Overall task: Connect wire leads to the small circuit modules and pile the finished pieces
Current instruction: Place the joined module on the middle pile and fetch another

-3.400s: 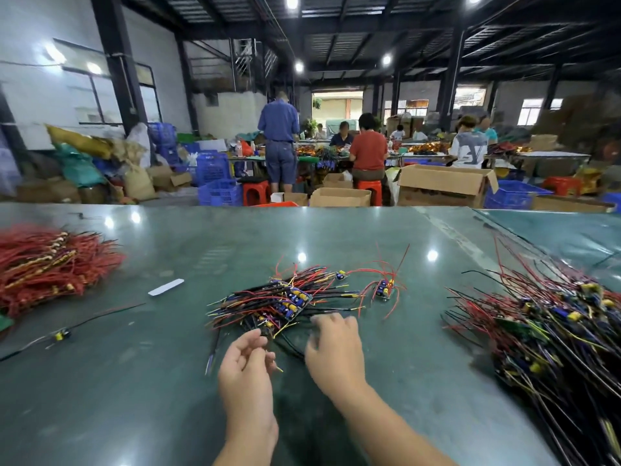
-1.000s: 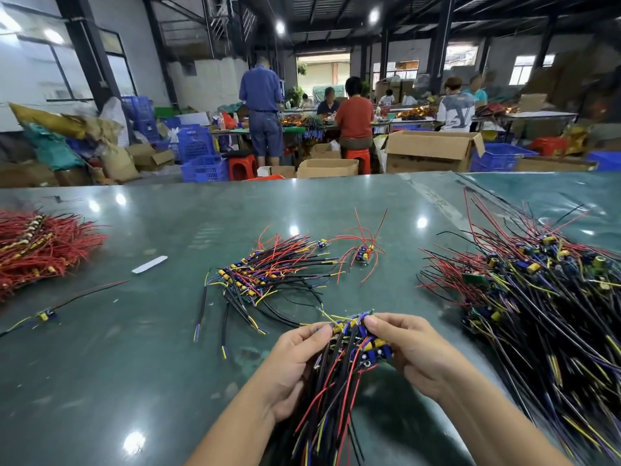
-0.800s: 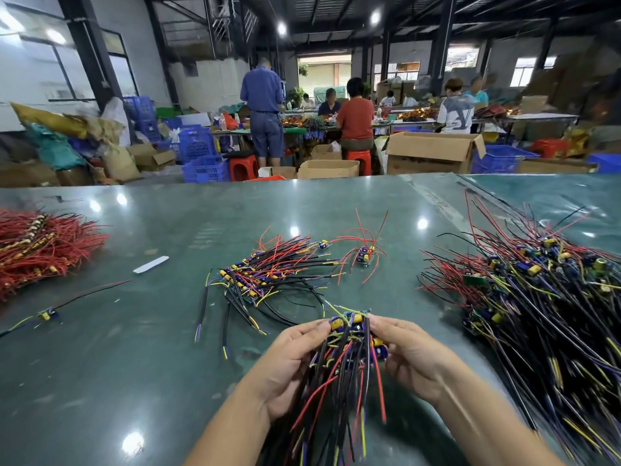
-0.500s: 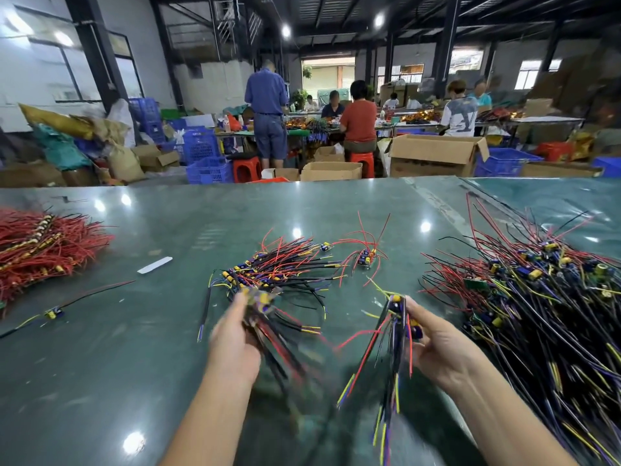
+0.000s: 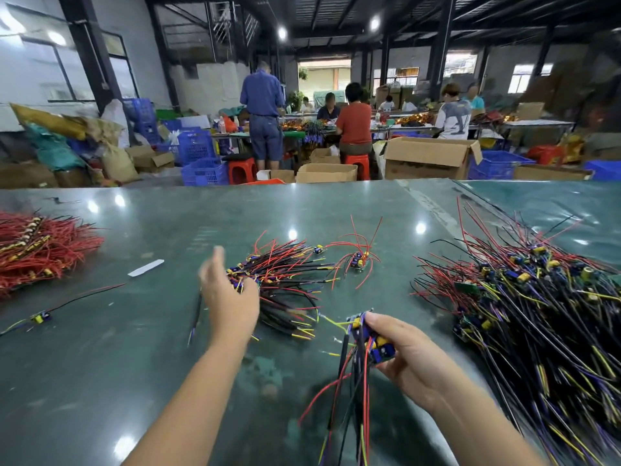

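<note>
The right hand (image 5: 408,359) has its grip curled round a small bundle of wired modules (image 5: 368,341), thumb and fingers pinching the blue and yellow components while thin red, black and yellow leads dangle below it. The left hand (image 5: 230,297) is blurred, its fingers spread and relaxed, holding nothing, at the near edge of the middle pile of finished pieces (image 5: 285,280), a fan of stiff black and red insulated wires with yellow stripped tips. To the right spreads a far larger tangled heap (image 5: 537,314) of the same; far left lies a bunch of red leads (image 5: 37,250), with a white strip (image 5: 146,267) near it. The tabletop (image 5: 134,364) is glossy dark green, mirroring ceiling lamps. Beyond are cardboard boxes (image 5: 426,159), blue crates (image 5: 201,163) and seated workers.
</note>
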Tool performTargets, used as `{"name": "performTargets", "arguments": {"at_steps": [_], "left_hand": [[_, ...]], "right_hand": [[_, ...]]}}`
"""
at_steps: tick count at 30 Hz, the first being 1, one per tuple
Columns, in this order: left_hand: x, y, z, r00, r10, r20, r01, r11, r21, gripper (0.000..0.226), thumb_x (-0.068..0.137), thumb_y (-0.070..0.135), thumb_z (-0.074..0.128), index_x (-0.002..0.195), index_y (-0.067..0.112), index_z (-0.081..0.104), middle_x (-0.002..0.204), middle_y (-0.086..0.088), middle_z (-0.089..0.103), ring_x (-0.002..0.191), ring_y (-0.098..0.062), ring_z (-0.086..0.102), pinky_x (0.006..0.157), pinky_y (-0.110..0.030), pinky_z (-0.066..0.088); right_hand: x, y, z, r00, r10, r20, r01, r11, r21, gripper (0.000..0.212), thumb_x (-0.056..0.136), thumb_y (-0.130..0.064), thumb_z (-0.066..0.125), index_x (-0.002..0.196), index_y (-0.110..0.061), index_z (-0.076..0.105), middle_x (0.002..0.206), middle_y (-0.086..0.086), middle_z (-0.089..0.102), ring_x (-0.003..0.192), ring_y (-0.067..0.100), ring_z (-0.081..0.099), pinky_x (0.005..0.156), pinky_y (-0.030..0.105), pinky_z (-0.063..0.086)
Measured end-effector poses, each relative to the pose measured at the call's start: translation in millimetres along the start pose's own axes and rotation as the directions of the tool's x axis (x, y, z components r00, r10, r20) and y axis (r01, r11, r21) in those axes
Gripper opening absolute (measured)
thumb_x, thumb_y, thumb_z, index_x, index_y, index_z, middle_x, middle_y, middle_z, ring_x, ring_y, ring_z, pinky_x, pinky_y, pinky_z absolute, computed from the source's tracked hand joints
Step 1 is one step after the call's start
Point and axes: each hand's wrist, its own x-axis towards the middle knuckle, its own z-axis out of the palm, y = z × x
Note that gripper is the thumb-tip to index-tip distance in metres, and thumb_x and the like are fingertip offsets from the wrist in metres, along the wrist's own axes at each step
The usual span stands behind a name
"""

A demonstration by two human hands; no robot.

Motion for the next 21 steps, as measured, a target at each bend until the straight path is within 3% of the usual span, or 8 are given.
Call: {"name": "performTargets", "arguments": {"at_steps": [2,4,6,9,14,17,19,21], "left_hand": [[-32.6,0.0,2.8,0.898,-0.158,0.41,0.26,0.943,-0.208,0.031,0.092,0.002,0.052,0.123,0.006,0.057,0.105,-0.005,0.067,0.099,-0.017,0.063,0.081,-0.022,0.051],[-65.5,-0.2,4.2,0.687,-0.284,0.668,0.52,0.835,-0.18,0.018,0.096,0.015,0.051,0.101,0.009,0.067,0.085,-0.004,0.072,0.073,-0.012,0.068,0.061,-0.021,0.055],[-82.6,-2.7,6.1,0.552,-0.321,0.77,0.633,0.763,-0.136,0.03,0.094,0.033,0.05,0.095,0.01,0.07,0.082,-0.007,0.072,0.063,-0.014,0.067,0.053,-0.022,0.053],[-88.5,-1.7,5.1,0.458,-0.268,0.848,0.693,0.705,-0.151,0.061,0.08,0.057,0.048,0.108,0.007,0.07,0.096,-0.013,0.068,0.074,-0.019,0.062,0.062,-0.026,0.05],[-84.9,-3.0,1.3,0.424,-0.259,0.868,0.717,0.682,-0.146,0.067,0.075,0.063,0.048,0.101,0.006,0.071,0.092,-0.018,0.068,0.075,-0.024,0.061,0.069,-0.033,0.05],[-87.3,-4.7,1.4,0.515,-0.217,0.829,0.62,0.763,-0.185,0.046,0.081,0.037,0.062,0.107,-0.001,0.065,0.097,-0.025,0.055,0.08,-0.028,0.048,0.073,-0.036,0.046],[-87.1,-6.2,1.0,0.583,-0.189,0.79,0.583,0.775,-0.244,0.03,0.09,0.02,0.057,0.105,-0.005,0.065,0.095,-0.023,0.061,0.077,-0.023,0.056,0.07,-0.033,0.051],[-84.7,-6.9,-1.8,0.618,-0.18,0.765,0.567,0.777,-0.274,0.021,0.093,0.01,0.051,0.1,-0.002,0.067,0.09,-0.015,0.069,0.07,-0.016,0.064,0.065,-0.028,0.056]], "right_hand": [[0.0,3.4,3.1,1.0,-0.023,0.007,0.024,0.999,-0.046,0.026,0.067,-0.027,0.072,0.082,-0.006,0.075,0.082,0.013,0.071,0.062,0.016,0.064,0.055,0.023,0.051],[0.7,8.0,6.6,0.999,-0.045,-0.011,0.044,0.996,-0.077,0.031,0.064,-0.029,0.074,0.084,-0.005,0.074,0.082,0.013,0.07,0.062,0.017,0.063,0.059,0.025,0.05],[0.8,12.1,9.3,0.997,-0.076,-0.03,0.072,0.991,-0.114,0.025,0.065,-0.029,0.074,0.08,-0.008,0.076,0.08,0.011,0.071,0.063,0.016,0.063,0.063,0.025,0.048],[2.4,17.2,10.6,0.989,-0.122,-0.084,0.106,0.979,-0.174,0.018,0.068,-0.024,0.076,0.073,-0.007,0.074,0.074,0.01,0.07,0.061,0.016,0.062,0.062,0.026,0.048],[6.1,21.9,12.3,0.98,-0.16,-0.117,0.124,0.955,-0.269,0.04,0.062,-0.026,0.082,0.085,0.003,0.067,0.072,0.011,0.069,0.064,0.019,0.061,0.068,0.034,0.046],[5.4,22.6,14.8,0.986,-0.159,-0.044,0.141,0.952,-0.273,0.053,0.054,-0.033,0.079,0.091,0.003,0.066,0.078,0.01,0.071,0.07,0.017,0.062,0.07,0.03,0.047],[5.7,22.9,12.0,0.993,-0.114,-0.005,0.11,0.963,-0.247,0.047,0.06,-0.027,0.078,0.094,0.003,0.066,0.082,0.01,0.07,0.074,0.016,0.063,0.076,0.028,0.051],[5.1,22.8,9.9,0.999,-0.045,0.03,0.05,0.969,-0.241,0.024,0.074,-0.021,0.073,0.086,-0.001,0.065,0.068,0.004,0.064,0.061,0.011,0.058,0.062,0.019,0.05]]}}
